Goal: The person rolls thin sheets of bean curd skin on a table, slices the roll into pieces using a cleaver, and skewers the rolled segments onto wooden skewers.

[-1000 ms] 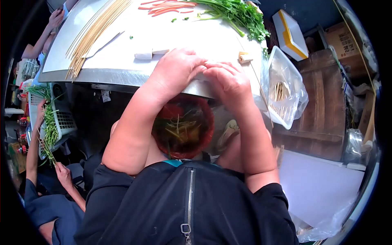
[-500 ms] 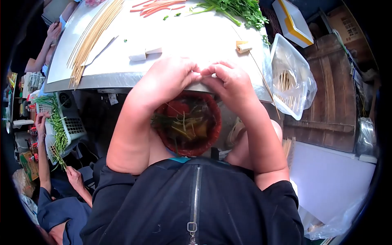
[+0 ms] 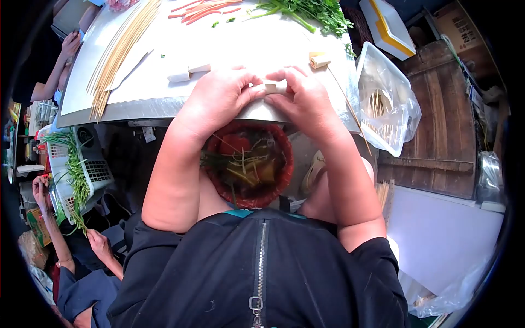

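Above the near edge of the white worktable, my left hand and my right hand meet. Between their fingertips they pinch a small pale roll, its ends hidden by the fingers. To the right of my right hand, a pale layered roll sits on a thin wooden skewer that sticks out past the table edge. Near my left hand lies a white cylinder-like piece. A thin blade rests farther left, beside a bundle of long wooden skewers.
Red strips and leafy greens lie at the back. Below the table stands a red-lined bin with scraps. A plastic-lined tray of skewers is at right. At left, another person's hands hold green stalks by a basket.
My hands have parted slightly, and the pale roll now shows between them. At left, the other person's upper hand has moved down and outward.
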Demonstrator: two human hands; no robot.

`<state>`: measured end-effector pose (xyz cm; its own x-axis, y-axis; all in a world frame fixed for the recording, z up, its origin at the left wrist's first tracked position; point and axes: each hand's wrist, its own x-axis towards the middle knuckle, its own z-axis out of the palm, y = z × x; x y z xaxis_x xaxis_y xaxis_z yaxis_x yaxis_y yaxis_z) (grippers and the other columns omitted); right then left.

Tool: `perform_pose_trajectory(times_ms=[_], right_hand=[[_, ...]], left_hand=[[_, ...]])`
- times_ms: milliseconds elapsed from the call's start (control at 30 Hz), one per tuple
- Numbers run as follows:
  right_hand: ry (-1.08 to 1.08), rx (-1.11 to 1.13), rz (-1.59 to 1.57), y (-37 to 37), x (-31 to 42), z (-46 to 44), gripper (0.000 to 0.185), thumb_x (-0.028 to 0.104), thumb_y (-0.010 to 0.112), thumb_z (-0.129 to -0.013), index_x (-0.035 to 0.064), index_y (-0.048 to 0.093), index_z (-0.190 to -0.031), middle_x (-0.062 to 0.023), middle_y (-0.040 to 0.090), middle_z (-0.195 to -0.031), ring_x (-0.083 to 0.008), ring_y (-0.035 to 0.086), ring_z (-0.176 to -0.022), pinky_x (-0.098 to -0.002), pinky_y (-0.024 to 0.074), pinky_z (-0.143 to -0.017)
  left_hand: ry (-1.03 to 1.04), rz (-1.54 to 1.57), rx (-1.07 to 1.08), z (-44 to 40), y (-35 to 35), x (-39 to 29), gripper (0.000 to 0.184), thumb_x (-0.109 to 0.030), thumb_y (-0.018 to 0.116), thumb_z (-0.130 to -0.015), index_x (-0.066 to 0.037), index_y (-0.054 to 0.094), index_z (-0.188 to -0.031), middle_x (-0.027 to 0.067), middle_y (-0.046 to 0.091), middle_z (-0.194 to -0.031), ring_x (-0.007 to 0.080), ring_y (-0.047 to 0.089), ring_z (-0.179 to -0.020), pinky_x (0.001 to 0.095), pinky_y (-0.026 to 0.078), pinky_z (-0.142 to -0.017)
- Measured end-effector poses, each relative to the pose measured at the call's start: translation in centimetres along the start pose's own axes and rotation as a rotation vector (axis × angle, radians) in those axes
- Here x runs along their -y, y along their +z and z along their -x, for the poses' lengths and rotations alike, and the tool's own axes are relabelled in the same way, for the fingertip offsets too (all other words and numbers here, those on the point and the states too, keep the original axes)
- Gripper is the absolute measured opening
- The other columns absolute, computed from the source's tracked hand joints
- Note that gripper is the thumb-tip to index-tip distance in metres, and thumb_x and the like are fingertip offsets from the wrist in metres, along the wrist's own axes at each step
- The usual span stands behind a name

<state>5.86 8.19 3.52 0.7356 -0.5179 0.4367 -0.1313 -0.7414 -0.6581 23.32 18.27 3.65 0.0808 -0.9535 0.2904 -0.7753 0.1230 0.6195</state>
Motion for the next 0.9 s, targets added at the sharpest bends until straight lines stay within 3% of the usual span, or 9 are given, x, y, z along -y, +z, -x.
perform_pose_trajectory(times_ms=[133,233,300,467,533,700,900], right_hand=[[0.045,0.179,0.011,-1.1,0.3,0.6,0.015,0.016,0.073,-0.082,0.0037,0.069,-0.09,-0.0145,0.065,-0.086,-0.0331,0.065,-0.078,-0.0406,0.0526,-0.07],[-0.01,0.17,-0.037,-1.1,0.0,0.8,0.013,0.015,0.072,-0.082,0.0037,0.069,-0.089,-0.0147,0.065,-0.085,-0.0338,0.065,-0.077,-0.041,0.0525,-0.07],[-0.014,0.169,-0.015,-1.1,0.1,0.4,0.012,0.014,0.072,-0.082,0.0037,0.07,-0.088,-0.0148,0.065,-0.085,-0.034,0.065,-0.077,-0.041,0.0526,-0.071],[-0.026,0.176,0.062,-0.8,-0.3,0.1,0.013,0.013,0.071,-0.082,0.0038,0.07,-0.092,-0.0147,0.065,-0.088,-0.0342,0.065,-0.08,-0.0406,0.0528,-0.073],[-0.014,0.018,0.021,-0.6,0.0,0.2,0.014,0.012,0.07,-0.082,0.004,0.068,-0.094,-0.0138,0.065,-0.092,-0.0341,0.065,-0.084,-0.0406,0.0526,-0.074],[-0.011,0.087,0.036,-0.6,-0.6,0.1,0.016,0.011,0.07,-0.082,0.0047,0.067,-0.097,-0.0135,0.064,-0.096,-0.0338,0.065,-0.087,-0.0407,0.0525,-0.075],[-0.019,0.011,0.164,0.4,-0.9,-0.3,0.014,0.008,0.07,-0.082,0.0057,0.068,-0.095,-0.013,0.065,-0.095,-0.0335,0.064,-0.084,-0.0405,0.0526,-0.074]], left_hand=[[0.076,-0.027,0.078,0.5,-0.7,-0.8,0.017,-0.019,0.069,-0.087,-0.002,0.066,-0.089,0.0124,0.06,-0.082,0.0304,0.059,-0.079,0.0376,0.048,-0.071],[0.056,-0.009,0.127,1.3,-0.9,-1.7,0.018,-0.019,0.069,-0.087,-0.002,0.065,-0.093,0.0131,0.06,-0.084,0.0308,0.059,-0.08,0.0374,0.049,-0.072],[-0.062,0.113,-0.023,1.5,-0.5,-2.0,0.019,-0.019,0.069,-0.087,-0.003,0.063,-0.096,0.0139,0.06,-0.086,0.0315,0.059,-0.081,0.0374,0.049,-0.073],[-0.035,0.032,-0.025,1.0,-0.1,-1.5,0.018,-0.019,0.067,-0.089,-0.003,0.062,-0.096,0.0154,0.06,-0.088,0.0328,0.059,-0.083,0.0383,0.049,-0.074],[-0.006,-0.014,-0.056,1.0,0.2,-1.4,0.018,-0.019,0.066,-0.09,-0.003,0.062,-0.095,0.0156,0.06,-0.088,0.0331,0.059,-0.084,0.0387,0.049,-0.075],[-0.031,-0.168,-0.093,0.7,0.3,-1.7,0.016,-0.018,0.065,-0.09,-0.003,0.062,-0.094,0.015,0.061,-0.091,0.0338,0.06,-0.087,0.0404,0.049,-0.076],[-0.025,-0.11,-0.14,0.3,1.0,-0.9,0.018,-0.019,0.063,-0.09,-0.004,0.065,-0.099,0.0155,0.061,-0.095,0.0352,0.061,-0.092,0.0411,0.05,-0.079]])
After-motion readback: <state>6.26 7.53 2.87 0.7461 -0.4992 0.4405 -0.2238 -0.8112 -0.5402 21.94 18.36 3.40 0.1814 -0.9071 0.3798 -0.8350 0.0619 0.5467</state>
